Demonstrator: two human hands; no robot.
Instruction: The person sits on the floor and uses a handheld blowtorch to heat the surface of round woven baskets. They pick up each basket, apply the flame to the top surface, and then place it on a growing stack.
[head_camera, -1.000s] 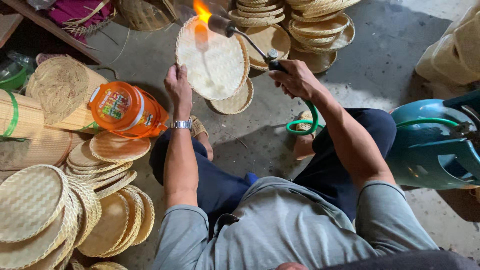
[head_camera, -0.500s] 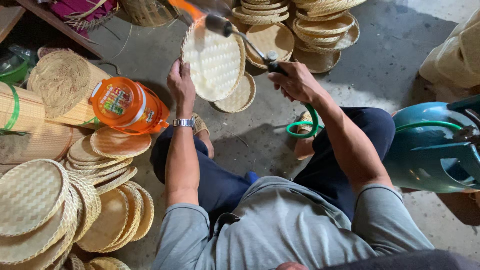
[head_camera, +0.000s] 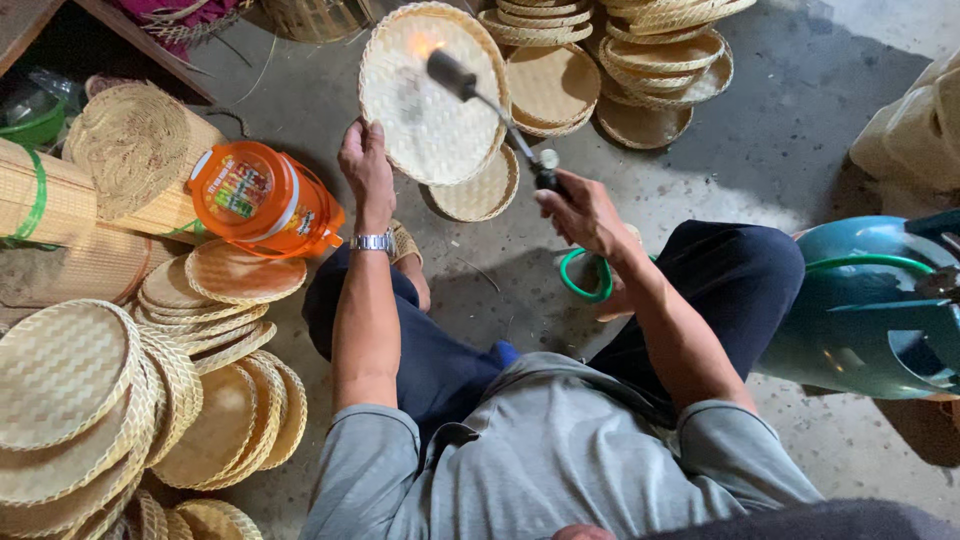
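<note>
The left hand (head_camera: 367, 165) has its fingers closed on the lower left rim of a round woven bamboo tray (head_camera: 420, 110), holding it tilted up with its inner face toward the person. The right hand (head_camera: 580, 210) is wrapped shut around the handle of a gas torch (head_camera: 500, 110), whose thin metal stem runs up and left to a dark nozzle in front of the tray's upper middle. A small flame (head_camera: 428, 44) glows against the weave just beyond the nozzle.

A green hose (head_camera: 585, 275) loops down from the torch handle past the right knee toward a blue-green gas cylinder (head_camera: 860, 310) lying on the concrete floor (head_camera: 800, 130) at the person's right. Under the held tray another shallow tray (head_camera: 480, 190) rests on the floor, and stacks of similar trays (head_camera: 620, 60) sit beyond it. On the left stand an orange plastic jar (head_camera: 262, 200), rolled bamboo mats (head_camera: 120, 160) and more piled trays (head_camera: 110, 410).

The step in hand looks like singeing loose fibres off the tray's inner face. The next move seems to call for keeping the flame travelling so no patch scorches, while the left fingers turn the rim to bring untreated weave under the nozzle, staying clear of the heat.
</note>
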